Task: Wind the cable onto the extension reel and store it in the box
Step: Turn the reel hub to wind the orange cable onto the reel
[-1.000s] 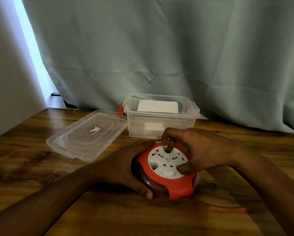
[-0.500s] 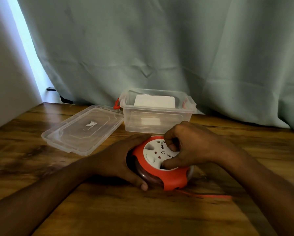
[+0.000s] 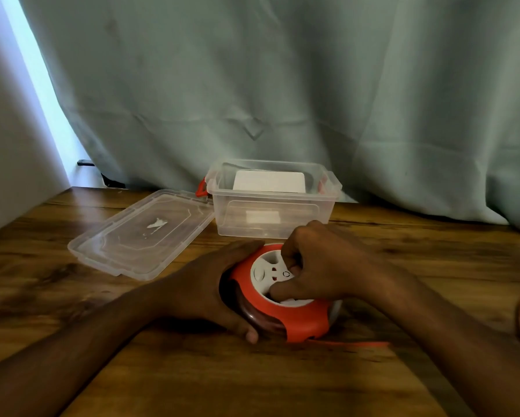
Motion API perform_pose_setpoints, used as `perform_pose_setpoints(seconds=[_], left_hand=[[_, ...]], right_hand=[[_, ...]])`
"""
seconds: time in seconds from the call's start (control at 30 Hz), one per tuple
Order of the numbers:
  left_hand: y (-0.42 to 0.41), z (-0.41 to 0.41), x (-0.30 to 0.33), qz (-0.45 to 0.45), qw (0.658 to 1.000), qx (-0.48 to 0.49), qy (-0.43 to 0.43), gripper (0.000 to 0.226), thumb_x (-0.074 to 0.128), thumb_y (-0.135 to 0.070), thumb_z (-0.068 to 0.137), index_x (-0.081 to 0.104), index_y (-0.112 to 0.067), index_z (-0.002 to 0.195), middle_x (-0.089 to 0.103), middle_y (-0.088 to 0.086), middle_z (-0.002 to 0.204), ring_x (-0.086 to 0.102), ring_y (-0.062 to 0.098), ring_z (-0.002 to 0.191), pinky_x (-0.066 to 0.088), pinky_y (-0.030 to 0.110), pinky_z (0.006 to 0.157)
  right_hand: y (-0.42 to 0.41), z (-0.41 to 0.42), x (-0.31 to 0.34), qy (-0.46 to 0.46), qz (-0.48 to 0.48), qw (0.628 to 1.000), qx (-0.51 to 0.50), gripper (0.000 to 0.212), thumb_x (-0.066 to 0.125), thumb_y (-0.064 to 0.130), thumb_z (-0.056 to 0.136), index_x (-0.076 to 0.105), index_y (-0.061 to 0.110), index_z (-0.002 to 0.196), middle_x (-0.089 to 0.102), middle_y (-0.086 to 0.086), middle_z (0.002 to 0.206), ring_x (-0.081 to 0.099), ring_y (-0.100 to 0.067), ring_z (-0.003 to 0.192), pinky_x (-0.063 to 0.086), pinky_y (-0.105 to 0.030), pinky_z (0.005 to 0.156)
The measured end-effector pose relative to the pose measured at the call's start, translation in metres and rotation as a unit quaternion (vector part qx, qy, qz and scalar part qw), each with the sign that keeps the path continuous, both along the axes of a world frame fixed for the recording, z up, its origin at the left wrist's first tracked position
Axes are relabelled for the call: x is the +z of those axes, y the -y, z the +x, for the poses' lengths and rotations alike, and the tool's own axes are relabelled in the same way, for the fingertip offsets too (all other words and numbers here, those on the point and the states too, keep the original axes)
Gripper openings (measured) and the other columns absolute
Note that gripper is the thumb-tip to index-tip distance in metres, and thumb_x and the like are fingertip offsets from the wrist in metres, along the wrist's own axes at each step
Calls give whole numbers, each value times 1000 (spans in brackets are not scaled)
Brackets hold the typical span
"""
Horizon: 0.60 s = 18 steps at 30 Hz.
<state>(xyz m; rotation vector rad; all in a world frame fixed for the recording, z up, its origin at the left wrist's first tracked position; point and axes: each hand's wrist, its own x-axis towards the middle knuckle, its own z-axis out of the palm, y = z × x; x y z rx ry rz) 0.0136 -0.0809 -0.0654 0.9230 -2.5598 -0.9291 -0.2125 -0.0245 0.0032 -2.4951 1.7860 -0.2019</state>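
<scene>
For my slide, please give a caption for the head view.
Left hand steadies orange extension reel; right hand turns its white hub beside clear plastic box.

Both forearms come in bare from the lower edge of the view, with no sleeve or cuff showing on either. The left hand (image 3: 204, 296) and the right hand (image 3: 322, 266) are bare as well, without gloves. No ring, watch or band can be made out on the wrists or fingers (image 3: 286, 291).
</scene>
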Motion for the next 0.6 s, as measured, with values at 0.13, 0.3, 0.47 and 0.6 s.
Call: perform_pose_setpoints(seconds=[0.13, 0.3, 0.47, 0.6], left_hand=[[-1, 0, 0, 2, 1000, 2, 8, 131, 93, -59, 52, 8, -57, 151, 25, -41, 151, 31, -14, 138, 34, 24, 117], [-3, -1, 2, 8, 1000, 3, -12, 130, 94, -56, 52, 12, -53, 153, 31, -35, 153, 35, -9, 138, 37, 33, 118], [-4, -1, 2, 8, 999, -3, -31, 127, 98, -44, 54, 17, -54, 151, 36, -39, 146, 39, -14, 133, 40, 24, 114], [-5, 0, 3, 4, 999, -3, -32, 122, 97, -46, 53, 16, -64, 143, 35, -41, 145, 39, -14, 133, 40, 22, 113]], right_hand=[[0, 4, -5, 34, 9, 999, -7, 43, 75, 64, 80, 60, 27, 66, 62, 16, 71, 67, -7, 64, 57, -21, 59], [2, 4, -1, 27, 13, 999, 25, 29, 72, 57, 88, 67, 30, 80, 60, 16, 76, 65, -3, 69, 51, -16, 57], [3, -16, 11, 58, 37, 995, 68, 37, 82, 31, 84, 64, 41, 115, 65, 24, 106, 60, 6, 86, 48, -14, 61], [5, -30, 14, 77, 107, 987, 90, 55, 84, 23, 81, 61, 43, 126, 62, 25, 127, 63, 5, 106, 60, -20, 76]])
